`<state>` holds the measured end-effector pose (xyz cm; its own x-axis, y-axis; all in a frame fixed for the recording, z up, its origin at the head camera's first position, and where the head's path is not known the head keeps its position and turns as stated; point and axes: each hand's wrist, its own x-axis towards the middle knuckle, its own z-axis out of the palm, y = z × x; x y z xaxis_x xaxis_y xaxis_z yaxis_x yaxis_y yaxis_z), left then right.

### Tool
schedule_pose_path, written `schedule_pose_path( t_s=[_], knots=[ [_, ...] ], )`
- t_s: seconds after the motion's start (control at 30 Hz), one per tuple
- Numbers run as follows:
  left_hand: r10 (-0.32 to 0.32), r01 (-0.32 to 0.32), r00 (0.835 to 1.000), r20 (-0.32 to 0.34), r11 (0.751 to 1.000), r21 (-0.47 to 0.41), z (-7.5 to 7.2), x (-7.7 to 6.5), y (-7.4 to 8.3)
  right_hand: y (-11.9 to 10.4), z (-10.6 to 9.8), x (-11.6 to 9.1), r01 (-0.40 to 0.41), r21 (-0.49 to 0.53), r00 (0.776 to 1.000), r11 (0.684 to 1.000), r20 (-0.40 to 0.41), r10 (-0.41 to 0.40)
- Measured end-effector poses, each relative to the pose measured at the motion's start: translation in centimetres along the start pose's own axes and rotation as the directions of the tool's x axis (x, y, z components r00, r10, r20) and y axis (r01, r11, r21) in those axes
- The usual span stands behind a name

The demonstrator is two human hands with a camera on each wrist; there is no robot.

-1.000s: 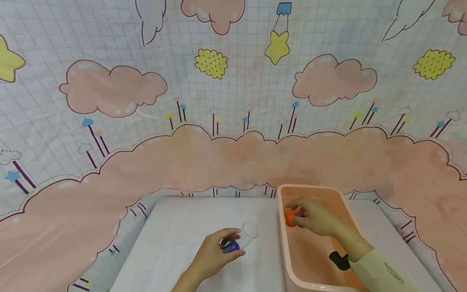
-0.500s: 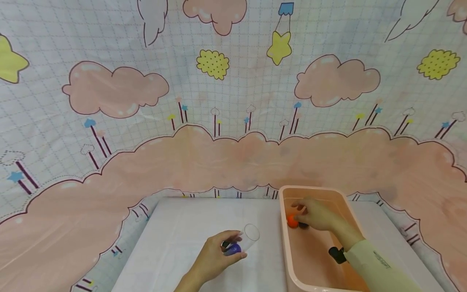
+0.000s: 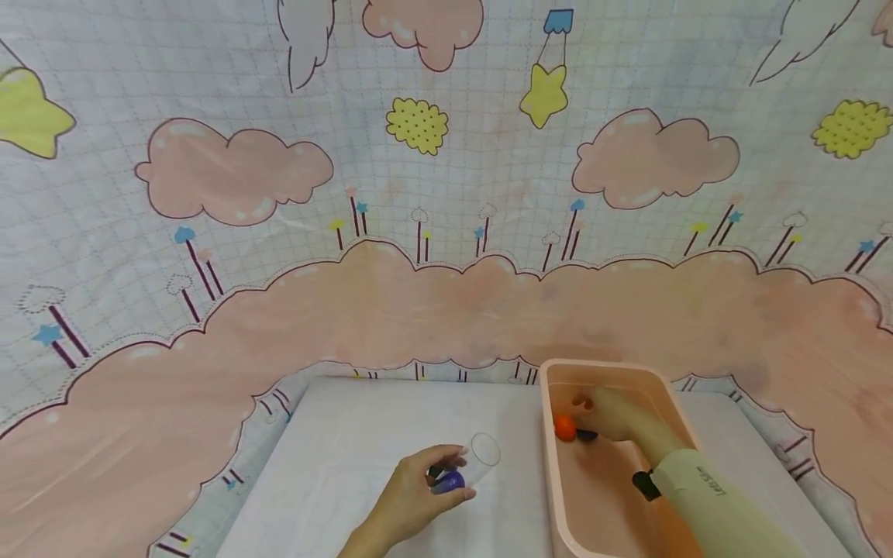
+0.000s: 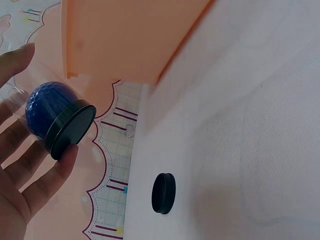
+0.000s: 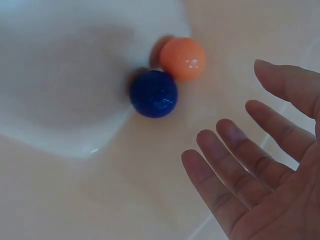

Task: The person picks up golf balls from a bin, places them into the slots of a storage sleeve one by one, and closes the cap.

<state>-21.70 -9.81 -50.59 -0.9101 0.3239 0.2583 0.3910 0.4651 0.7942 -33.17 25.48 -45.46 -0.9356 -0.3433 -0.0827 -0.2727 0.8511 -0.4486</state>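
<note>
My left hand (image 3: 412, 496) holds a clear tube (image 3: 484, 451) tilted above the table, its open rim turned up and to the right. Inside lies a blue dimpled ball (image 4: 49, 106), against a black cap (image 4: 74, 131) that closes the tube's lower end. My right hand (image 3: 612, 415) is inside the peach tub (image 3: 549, 480), fingers spread and holding nothing. Near its fingertips, an orange ball (image 5: 183, 59) and another blue ball (image 5: 154, 94) sit side by side in the tub's far left corner. The right wrist view shows the hand apart from both balls.
A second black cap (image 4: 163, 194) stands on its edge on the white table (image 3: 377, 418), seen in the left wrist view. The tub takes up the table's right side. A patterned cloth (image 3: 418, 310) hangs behind the table.
The right hand's fingers, earlier at the orange ball, have drawn back and spread. The left hand still holds the tube in much the same place. The head view has shifted slightly.
</note>
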Motion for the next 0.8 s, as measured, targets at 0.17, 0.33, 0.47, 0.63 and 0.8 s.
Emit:
schedule_pose_path(
  t_s=[0.17, 0.33, 0.47, 0.63, 0.8],
  knots=[
    [0.006, -0.006, 1.0, -0.009, 1.0, 0.012, 0.2, -0.2, -0.2, 0.7, 0.7, 0.2, -0.016, -0.024, 1.0, 1.0, 0.012, 0.016],
    [-0.027, 0.027, 1.0, -0.001, 1.0, 0.015, 0.2, -0.4, -0.1, 1.3, 1.3, 0.3, 0.001, -0.049, 0.999, 0.999, 0.032, 0.001],
    [-0.041, 0.041, 0.999, 0.011, 0.999, 0.003, 0.2, -0.5, 0.0, 1.5, 1.8, 0.5, -0.012, -0.029, 0.999, 0.999, 0.033, 0.013],
    [-0.035, 0.035, 0.999, 0.01, 0.999, 0.006, 0.2, -0.5, 0.0, 1.7, 2.3, 0.9, -0.05, -0.011, 0.997, 0.999, 0.058, 0.05],
    [-0.036, 0.036, 0.999, 0.009, 0.999, 0.012, 0.1, -0.5, 0.0, 2.2, 2.6, 1.4, -0.103, -0.049, 0.991, 0.994, 0.084, 0.107]
  ],
)
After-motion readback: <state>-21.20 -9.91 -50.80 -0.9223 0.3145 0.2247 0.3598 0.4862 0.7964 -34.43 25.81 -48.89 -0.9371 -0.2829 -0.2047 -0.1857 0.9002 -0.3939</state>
